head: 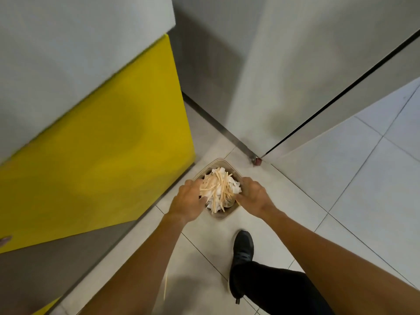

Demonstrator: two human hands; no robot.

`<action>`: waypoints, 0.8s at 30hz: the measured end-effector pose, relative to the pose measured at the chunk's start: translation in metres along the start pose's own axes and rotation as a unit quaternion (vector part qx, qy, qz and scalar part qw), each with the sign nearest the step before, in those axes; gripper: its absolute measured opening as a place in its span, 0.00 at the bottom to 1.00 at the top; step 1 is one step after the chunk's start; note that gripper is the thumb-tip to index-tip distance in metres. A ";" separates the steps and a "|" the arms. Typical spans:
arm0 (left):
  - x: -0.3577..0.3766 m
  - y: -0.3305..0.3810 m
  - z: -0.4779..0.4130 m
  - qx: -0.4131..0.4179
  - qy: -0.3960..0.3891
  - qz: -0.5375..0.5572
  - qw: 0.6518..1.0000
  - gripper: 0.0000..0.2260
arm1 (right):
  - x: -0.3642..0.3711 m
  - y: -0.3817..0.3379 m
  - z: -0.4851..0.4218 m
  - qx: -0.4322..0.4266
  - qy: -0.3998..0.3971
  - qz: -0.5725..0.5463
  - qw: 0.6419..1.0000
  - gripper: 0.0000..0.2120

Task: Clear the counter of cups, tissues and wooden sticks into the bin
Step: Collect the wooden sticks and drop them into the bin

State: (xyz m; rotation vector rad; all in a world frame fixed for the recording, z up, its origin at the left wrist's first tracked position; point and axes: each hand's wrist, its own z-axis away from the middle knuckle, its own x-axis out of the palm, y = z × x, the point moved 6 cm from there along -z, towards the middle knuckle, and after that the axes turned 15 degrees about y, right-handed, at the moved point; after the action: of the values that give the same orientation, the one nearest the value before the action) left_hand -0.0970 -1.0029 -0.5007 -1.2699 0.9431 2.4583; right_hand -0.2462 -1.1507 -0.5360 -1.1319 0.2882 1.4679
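Note:
A small beige bin (220, 160) stands on the tiled floor in the corner below me. Directly above its opening is a heap of crumpled white tissues (235, 187) and pale wooden sticks (219, 186). My left hand (188, 201) holds the heap from the left and my right hand (255, 196) from the right, fingers curled in around it. The heap hides most of the bin's inside. One loose wooden stick (165, 286) shows beside my left forearm, blurred. I cannot make out any cup.
A yellow counter front (95, 155) with a grey top rises at the left. Grey metal cabinet doors (261, 76) fill the back and right. My black shoe (243, 248) and trouser leg are on the pale floor tiles just behind the bin.

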 end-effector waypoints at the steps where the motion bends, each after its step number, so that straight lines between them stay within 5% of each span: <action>1: -0.013 0.004 0.008 0.022 0.008 -0.003 1.000 0.25 | -0.006 -0.006 0.009 -0.011 0.009 0.004 1.000 0.27; 8: -0.134 0.048 0.087 0.184 0.091 -0.027 0.978 0.26 | -0.109 -0.109 0.132 -0.097 0.164 -0.044 0.981 0.30; 15: -0.316 0.083 0.206 0.333 0.240 0.021 0.912 0.25 | -0.215 -0.236 0.267 -0.242 0.333 -0.112 0.904 0.30; 24: -0.492 -0.045 0.341 0.291 0.342 -0.018 0.893 0.25 | -0.226 -0.417 0.415 -0.380 0.343 -0.181 0.840 0.28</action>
State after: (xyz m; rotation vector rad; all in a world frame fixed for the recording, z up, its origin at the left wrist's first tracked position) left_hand -0.0017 -0.7066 0.0123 -1.8777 1.6262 1.4645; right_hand -0.1174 -0.8759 0.0166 -2.2227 -0.0532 0.7734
